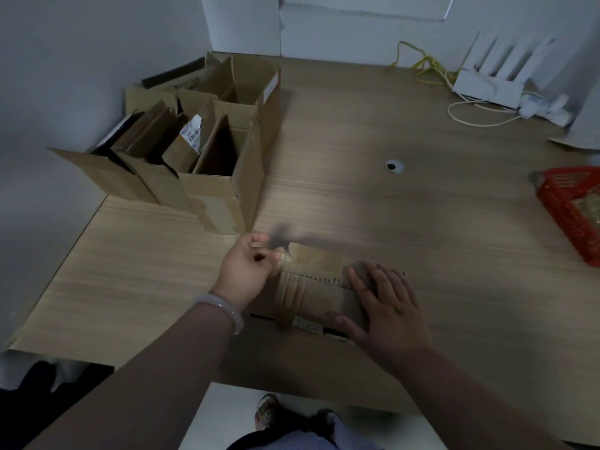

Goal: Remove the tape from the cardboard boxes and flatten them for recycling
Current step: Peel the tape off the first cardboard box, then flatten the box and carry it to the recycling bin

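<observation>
At lower centre, the box (316,289) lies between both hands; left hand (248,269) pinches tape (285,257), right hand (386,303) presses flat, fingers spread.

Pale wood-grain tabletop (422,222), matt and smooth; small brown cardboard box (321,300), dull and papery, rough along a torn corrugated edge; strip of clear glossy tape (285,258), crinkled and shiny; tall open brown cardboard boxes (220,190), matt; red plastic lattice basket (571,206); smooth milky bangle (220,306), softly glossy; round shiny metal grommet (394,166).
</observation>
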### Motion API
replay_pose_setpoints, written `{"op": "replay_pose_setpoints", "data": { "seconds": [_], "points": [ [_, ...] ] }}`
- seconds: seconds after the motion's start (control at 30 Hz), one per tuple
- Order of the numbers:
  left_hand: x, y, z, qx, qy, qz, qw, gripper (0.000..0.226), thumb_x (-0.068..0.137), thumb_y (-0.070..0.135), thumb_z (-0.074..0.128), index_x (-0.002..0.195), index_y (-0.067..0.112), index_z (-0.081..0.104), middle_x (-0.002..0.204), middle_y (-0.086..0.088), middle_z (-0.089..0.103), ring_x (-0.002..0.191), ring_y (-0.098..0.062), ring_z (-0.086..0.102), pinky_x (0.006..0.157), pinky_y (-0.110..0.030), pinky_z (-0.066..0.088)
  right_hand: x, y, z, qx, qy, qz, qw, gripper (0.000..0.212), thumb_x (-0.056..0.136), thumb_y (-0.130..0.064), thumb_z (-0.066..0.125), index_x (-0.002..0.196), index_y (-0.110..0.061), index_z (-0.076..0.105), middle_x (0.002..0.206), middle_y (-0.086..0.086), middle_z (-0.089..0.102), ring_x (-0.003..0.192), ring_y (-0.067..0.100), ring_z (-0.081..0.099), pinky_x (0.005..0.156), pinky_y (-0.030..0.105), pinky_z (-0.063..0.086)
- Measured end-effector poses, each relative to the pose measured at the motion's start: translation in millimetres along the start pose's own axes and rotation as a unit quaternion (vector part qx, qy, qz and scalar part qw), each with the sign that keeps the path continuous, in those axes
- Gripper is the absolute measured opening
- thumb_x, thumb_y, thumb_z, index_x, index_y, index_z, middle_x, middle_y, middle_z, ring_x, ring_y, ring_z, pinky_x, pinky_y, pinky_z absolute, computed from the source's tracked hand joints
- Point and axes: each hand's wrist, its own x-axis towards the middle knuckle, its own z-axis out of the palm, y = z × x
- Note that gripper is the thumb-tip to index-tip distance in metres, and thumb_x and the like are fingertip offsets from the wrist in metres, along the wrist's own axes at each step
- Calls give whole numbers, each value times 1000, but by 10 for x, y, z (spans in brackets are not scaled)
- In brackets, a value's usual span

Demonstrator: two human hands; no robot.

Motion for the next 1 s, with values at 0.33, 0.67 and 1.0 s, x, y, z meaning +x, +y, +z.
{"op": "replay_pose_setpoints", "data": {
  "seconds": [0.33,0.67,1.0],
  "points": [
    [2,-135,-86,60,-44,-17,997,17,73,11,80,70,23,68,67,9,70,63,1,63,63,-13,50,13,18,24,-5,-4,-1,1000,78,80,-72,39,145,-28,41,144,11,44,134,30,37,117,41,15],
    [11,-186,-79,35,-44,-54,997,11,86,8,67,76,13,66,69,-2,66,69,-18,62,71,-31,55,8,19,28,-19,1,-6,1000,78,81,-72,38,145,-28,40,146,9,43,135,29,38,116,41,17],
    [214,-338,-695,189,89,14,978,20,87,18,67,99,3,74,97,-20,70,85,-30,67,86,-39,53,-1,148,-41,127,8,-39,991,61,87,-38,51,140,-8,46,149,9,36,139,33,34,116,51,23]
  ]
}}
